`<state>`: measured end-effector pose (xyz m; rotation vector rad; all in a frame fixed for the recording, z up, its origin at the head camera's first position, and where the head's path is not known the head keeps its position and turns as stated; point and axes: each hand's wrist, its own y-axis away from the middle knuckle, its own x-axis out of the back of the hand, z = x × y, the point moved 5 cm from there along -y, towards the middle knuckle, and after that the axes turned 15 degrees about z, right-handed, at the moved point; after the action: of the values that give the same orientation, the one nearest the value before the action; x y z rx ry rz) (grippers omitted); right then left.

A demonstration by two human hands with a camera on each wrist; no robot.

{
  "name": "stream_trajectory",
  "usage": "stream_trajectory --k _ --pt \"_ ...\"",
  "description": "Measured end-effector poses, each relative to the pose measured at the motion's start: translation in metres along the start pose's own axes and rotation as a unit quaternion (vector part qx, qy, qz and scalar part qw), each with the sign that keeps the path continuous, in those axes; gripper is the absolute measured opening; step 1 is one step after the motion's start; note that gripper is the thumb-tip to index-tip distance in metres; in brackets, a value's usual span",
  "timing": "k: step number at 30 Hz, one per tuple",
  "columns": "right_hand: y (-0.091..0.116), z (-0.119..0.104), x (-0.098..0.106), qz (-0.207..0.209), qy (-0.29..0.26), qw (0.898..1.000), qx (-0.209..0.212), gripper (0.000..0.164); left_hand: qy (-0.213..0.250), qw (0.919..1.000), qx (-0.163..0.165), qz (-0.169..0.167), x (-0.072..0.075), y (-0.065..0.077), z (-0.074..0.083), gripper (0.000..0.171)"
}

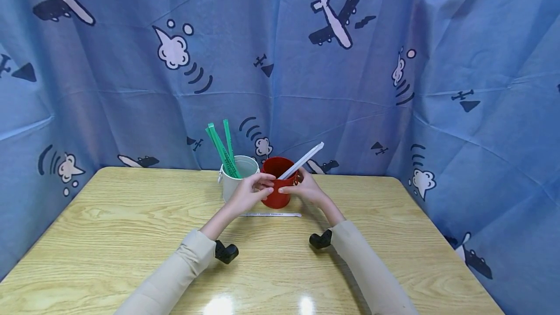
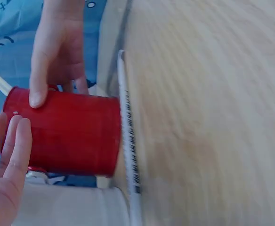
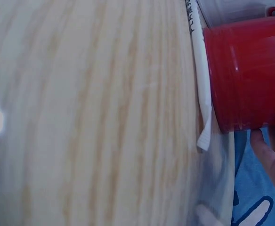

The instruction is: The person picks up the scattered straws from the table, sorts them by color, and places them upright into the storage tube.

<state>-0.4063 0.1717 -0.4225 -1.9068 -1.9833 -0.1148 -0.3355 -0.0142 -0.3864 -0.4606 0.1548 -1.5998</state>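
Note:
A small red bucket [image 1: 276,199] stands toward the back of the table, with a white paper-wrapped straw [image 1: 307,158] leaning out to the right. My right hand [image 1: 309,191] grips its right side, thumb on the front and fingers curled behind. At the left of its rim is my left hand [image 1: 249,193], whose fingers look loosely extended in the left wrist view. Another wrapped straw [image 1: 280,215] with dark print lies on the table just in front of the bucket. Close on the left stands a white bucket [image 1: 229,188], partly behind my left hand, holding several green-wrapped straws [image 1: 224,152].
The wood-grain table [image 1: 131,227] ends at a blue curtain [image 1: 245,62] printed with planes and clouds, which hangs close behind the buckets and along both sides. A black device [image 1: 226,253] sits at my left wrist, a similar device [image 1: 321,239] at my right.

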Motion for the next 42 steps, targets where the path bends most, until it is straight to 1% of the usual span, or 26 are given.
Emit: stream_trajectory --k 2,3,4,8,10,11,14,18,19,21,25,29,36,42 --pt "0.0 0.0 0.0 0.0 0.0 1.0 0.001 0.078 -0.004 0.9999 -0.003 -0.01 0.001 0.004 -0.004 0.032" --pt "0.0 0.0 0.0 0.0 0.0 1.0 0.001 0.078 -0.01 0.9998 -0.003 -0.019 0.002 0.007 -0.003 0.032" --pt "0.0 0.0 0.0 0.001 0.0 1.0 0.0 0.078 -0.014 0.9994 -0.004 -0.031 0.003 0.01 0.0 0.033" --pt "0.001 0.001 0.0 -0.001 0.006 1.0 0.003 0.078 -0.032 0.9969 -0.011 -0.071 0.005 0.016 -0.005 0.034" --pt "0.0 0.001 0.0 -0.001 0.009 1.0 0.003 0.078 -0.046 0.9952 -0.019 -0.084 0.005 0.017 -0.009 0.034" --pt "0.0 0.001 0.001 -0.001 0.01 1.0 0.004 0.079 -0.052 0.9946 -0.024 -0.086 0.005 0.017 -0.015 0.034" --pt "0.001 0.001 0.001 0.002 0.011 1.0 0.003 0.078 -0.077 0.9922 -0.02 -0.096 0.005 0.018 -0.02 0.034" --pt "0.002 0.0 0.001 0.0 0.013 1.0 0.001 0.079 -0.121 0.9871 0.006 -0.105 0.006 0.02 -0.029 0.036" --pt "0.002 0.0 0.001 0.0 0.013 1.0 0.001 0.08 -0.132 0.9852 0.007 -0.108 0.006 0.02 -0.031 0.036" --pt "0.002 -0.001 0.001 0.001 0.01 1.0 -0.001 0.08 -0.153 0.9813 0.005 -0.116 0.006 0.021 -0.033 0.037" --pt "0.002 -0.002 0.001 0.007 0.005 1.0 -0.007 0.08 -0.182 0.9746 -0.011 -0.13 0.006 0.023 -0.034 0.037" --pt "0.002 -0.002 0.0 0.005 0.004 1.0 -0.01 0.081 -0.196 0.9712 -0.008 -0.136 0.007 0.024 -0.034 0.036" --pt "0.002 -0.002 0.0 0.007 0.005 1.0 -0.012 0.08 -0.215 0.965 -0.02 -0.148 0.006 0.027 -0.035 0.032" --pt "0.002 0.0 0.001 0.001 0.004 1.0 -0.005 0.081 -0.217 0.9646 -0.002 -0.15 0.006 0.03 -0.036 0.032"
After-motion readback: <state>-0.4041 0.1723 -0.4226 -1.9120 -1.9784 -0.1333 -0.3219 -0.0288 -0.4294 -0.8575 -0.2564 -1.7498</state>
